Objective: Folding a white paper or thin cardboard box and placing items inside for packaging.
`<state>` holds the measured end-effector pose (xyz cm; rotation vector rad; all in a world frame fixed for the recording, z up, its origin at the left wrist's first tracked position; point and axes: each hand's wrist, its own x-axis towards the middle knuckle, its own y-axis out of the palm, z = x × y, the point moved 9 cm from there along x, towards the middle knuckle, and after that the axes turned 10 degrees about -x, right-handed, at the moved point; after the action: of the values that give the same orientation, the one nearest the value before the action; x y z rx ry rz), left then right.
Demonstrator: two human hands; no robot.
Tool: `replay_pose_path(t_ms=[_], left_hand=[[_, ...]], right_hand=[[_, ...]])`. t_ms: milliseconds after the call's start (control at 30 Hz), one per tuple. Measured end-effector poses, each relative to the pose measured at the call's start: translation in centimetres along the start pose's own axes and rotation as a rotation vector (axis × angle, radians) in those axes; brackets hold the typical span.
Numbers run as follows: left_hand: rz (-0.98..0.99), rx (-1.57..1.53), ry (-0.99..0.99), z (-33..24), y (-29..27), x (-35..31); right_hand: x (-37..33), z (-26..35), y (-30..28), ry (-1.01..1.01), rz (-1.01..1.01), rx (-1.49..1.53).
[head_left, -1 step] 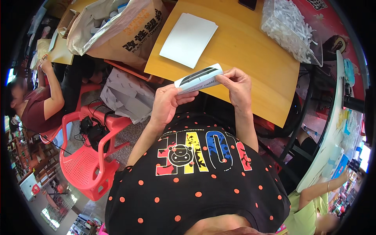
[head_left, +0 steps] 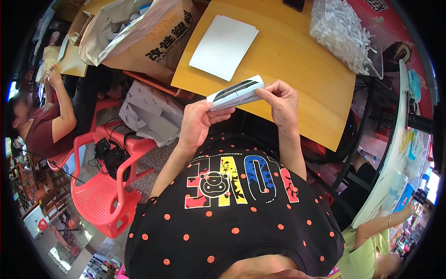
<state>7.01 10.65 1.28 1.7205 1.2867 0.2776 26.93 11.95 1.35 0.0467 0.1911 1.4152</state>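
Between my two hands, over the near edge of the wooden table [head_left: 290, 93], is a narrow pale-blue umbrella box [head_left: 236, 95]. A dark umbrella picture covers its upper face, and printing runs along the side turned toward me. My left hand [head_left: 200, 122] grips the left end, with the thumb on top and the fingers curled below. At the right end my right hand [head_left: 282, 103] pinches the box with thumb and forefinger. The box tilts slightly, its right end farther away. Whether anything is inside cannot be seen. A stack of white sheets [head_left: 224, 48] lies on the table beyond it.
A clear bin of shredded white paper [head_left: 346, 35] occupies the table's far right. On the left stands a big printed sack [head_left: 139, 42] of packages. A red plastic chair [head_left: 104, 193] holds black cables. Other people sit at left [head_left: 51, 118] and lower right [head_left: 367, 255].
The umbrella box has turned very slightly, so a little more print shows beside my left fingers. Both hands keep their hold in nearly the same place.
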Motion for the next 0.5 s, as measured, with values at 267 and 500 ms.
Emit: replay_pose_path(t_ms=[267,500], left_hand=[[-0.132,0.264,0.162,-0.3,-1.2,0.0],[-0.135,0.106,0.038,0.8,-1.9,0.0]], right_hand=[[-0.2,0.3,0.9,0.029,0.02,-0.046],[-0.4,0.3,0.9,-0.022,0.036,-0.118]])
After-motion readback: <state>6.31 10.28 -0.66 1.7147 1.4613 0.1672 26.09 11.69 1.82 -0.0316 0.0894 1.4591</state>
